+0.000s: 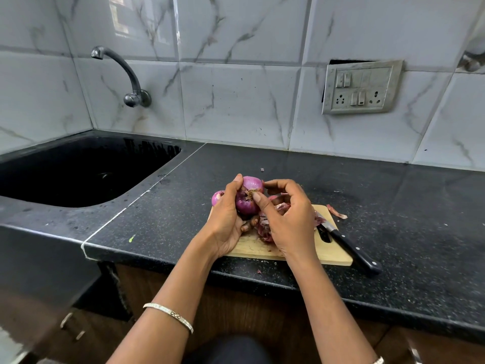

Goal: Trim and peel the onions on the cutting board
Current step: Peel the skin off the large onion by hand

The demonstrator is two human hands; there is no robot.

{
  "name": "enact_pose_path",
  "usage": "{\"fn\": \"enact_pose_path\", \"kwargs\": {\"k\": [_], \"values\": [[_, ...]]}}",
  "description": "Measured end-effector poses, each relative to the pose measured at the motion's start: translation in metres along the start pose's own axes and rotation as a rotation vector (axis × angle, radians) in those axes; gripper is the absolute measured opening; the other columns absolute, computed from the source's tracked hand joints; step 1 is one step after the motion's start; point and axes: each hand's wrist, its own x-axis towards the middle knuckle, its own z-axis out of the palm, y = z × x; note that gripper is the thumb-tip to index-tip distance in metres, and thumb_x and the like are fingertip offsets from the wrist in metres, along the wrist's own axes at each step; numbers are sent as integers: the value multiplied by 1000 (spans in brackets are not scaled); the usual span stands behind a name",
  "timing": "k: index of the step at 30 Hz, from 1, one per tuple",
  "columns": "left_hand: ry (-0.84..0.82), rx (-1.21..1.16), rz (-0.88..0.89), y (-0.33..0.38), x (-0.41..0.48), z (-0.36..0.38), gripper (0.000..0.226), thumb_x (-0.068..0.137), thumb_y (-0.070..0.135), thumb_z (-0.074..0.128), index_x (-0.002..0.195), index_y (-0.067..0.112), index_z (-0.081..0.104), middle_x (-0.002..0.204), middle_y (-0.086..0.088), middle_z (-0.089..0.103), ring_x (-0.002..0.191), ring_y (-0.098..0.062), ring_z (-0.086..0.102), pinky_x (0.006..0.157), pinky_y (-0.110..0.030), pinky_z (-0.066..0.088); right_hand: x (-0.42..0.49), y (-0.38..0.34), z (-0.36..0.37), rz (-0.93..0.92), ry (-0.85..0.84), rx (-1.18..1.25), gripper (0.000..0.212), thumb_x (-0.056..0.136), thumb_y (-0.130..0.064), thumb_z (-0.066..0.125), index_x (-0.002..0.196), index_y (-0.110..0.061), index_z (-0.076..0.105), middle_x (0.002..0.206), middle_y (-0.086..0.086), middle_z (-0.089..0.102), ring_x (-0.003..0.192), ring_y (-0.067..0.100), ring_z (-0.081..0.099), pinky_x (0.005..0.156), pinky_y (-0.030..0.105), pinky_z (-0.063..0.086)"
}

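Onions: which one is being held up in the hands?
The bigger onion, gripped by the left hand. The smaller onion sits behind that hand, not visibly held.

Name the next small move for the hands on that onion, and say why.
Probably pull the skin off from the root end. The left hand grips the onion above the cutting board, and the right hand has its thumb at the root, while the knife lies unused.
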Motion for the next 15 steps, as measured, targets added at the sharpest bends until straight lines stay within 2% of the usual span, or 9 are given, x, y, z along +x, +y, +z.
{"fn": "enact_pose_path", "kwargs": {"k": [3, 5, 9, 12, 15], "values": [[21, 7, -6, -1, 0, 0, 54, 100, 54, 51, 113, 5, 70, 114, -23, 74, 102, -32, 72, 80, -38, 55, 1, 1, 0, 11, -11, 24, 17, 84, -30, 82, 93, -21, 71, 94, -8, 68, 89, 6, 64, 78, 19, 48], [36, 6, -6, 0, -1, 1, 56, 98, 55, 52, 116, 4, 69, 118, -25, 72, 105, -33, 71, 83, -39, 55, 1, 2, 1, 15, -24, 31, 12, 85, -26, 81, 90, -20, 72, 92, -6, 69, 88, 7, 64, 77, 18, 47], [13, 24, -8, -1, 1, -1, 56, 98, 55, 52, 113, 5, 70, 117, -24, 73, 93, -25, 73, 68, -30, 58, 2, 4, 2, -14, -62, -3, 7, 89, -20, 77, 88, -18, 71, 91, -4, 65, 87, 7, 60, 77, 14, 43], [7, 31, -5, -1, 0, 0, 50, 101, 53, 49, 104, 9, 70, 99, -15, 76, 76, -17, 74, 55, -22, 54, 1, 4, 2, -53, -87, -37, 6, 92, -17, 73, 90, -17, 67, 93, -4, 61, 87, 6, 57, 76, 12, 40], [24, -4, 7, 0, -1, 1, 47, 103, 51, 48, 102, 7, 66, 84, -11, 73, 56, -13, 68, 45, -20, 50, -2, 2, 1, -61, -66, -33, 7, 95, -16, 69, 91, -17, 64, 93, -5, 60, 86, 8, 57, 75, 14, 39]]}}
